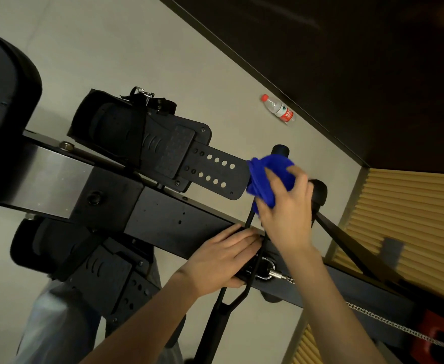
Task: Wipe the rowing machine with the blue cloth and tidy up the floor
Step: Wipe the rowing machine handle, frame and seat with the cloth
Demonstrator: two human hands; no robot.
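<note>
Sweeping in from the left: the rowing machine's (163,214) footplate (210,172) points straight at the action. Next comes the left hand (223,258), fingers laid over and thumb tucked under the handle (211,334) where it crosses the rail. That's a clamp, steadying it. Just above, the blue cloth (265,177) is bunched round the handle's upper grip, and the right hand (286,208) has it pinched, fingers curled over the wad. Here's the key line: the handle's long axis runs from the bottom of view up to the cloth, so I'd call the wipe a slide along that bar, the right hand's job. Higher up, a water bottle (278,109) lies on the floor (136,48) by the dark wall, well apart, nearer the right hand.
</note>
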